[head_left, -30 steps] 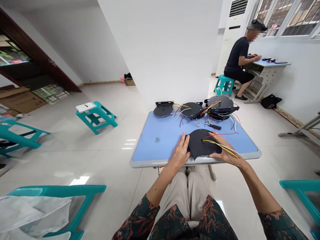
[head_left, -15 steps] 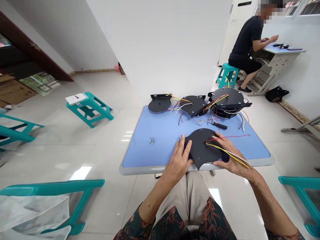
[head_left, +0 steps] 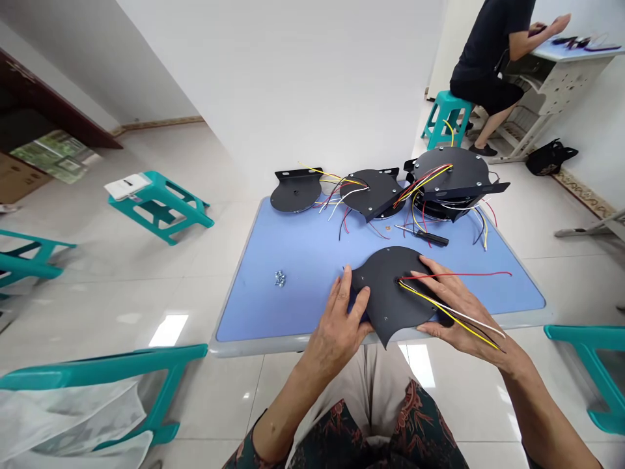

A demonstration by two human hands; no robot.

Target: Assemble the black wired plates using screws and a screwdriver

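Left hand [head_left: 336,326]: I hold the left edge of the black plate [head_left: 390,301], fingers slightly spread on top, thumb at the near edge. Right hand [head_left: 463,319]: I grip the opposite edge, fingers reaching across the upper face, thumb along the near rim. The plate is right of centre in the lower half of the frame, its pointed tip projecting past the near edge of the blue table [head_left: 293,312]. Whether it bears on the tabletop I cannot tell. From its centre hole a red wire [head_left: 469,274] runs right; yellow and white wires lie over my right hand.

Compared with one second ago, my hold is unchanged. My view has shifted: the table sits larger in the frame, and the seated person [head_left: 488,58] at upper right is now cut off at the top edge, one hand raised higher above the desk than before. The screws [head_left: 280,279], left of centre, remain in their small heap; the screwdriver [head_left: 432,238] remains behind the plate, near the stacked plates [head_left: 449,172].

Markings: faint print on the cardboard box [head_left: 22,185] at the left edge is too small to read. A dark mark on the white pad [head_left: 124,187], upon a green stool [head_left: 163,202] left of the table, is likewise illegible.
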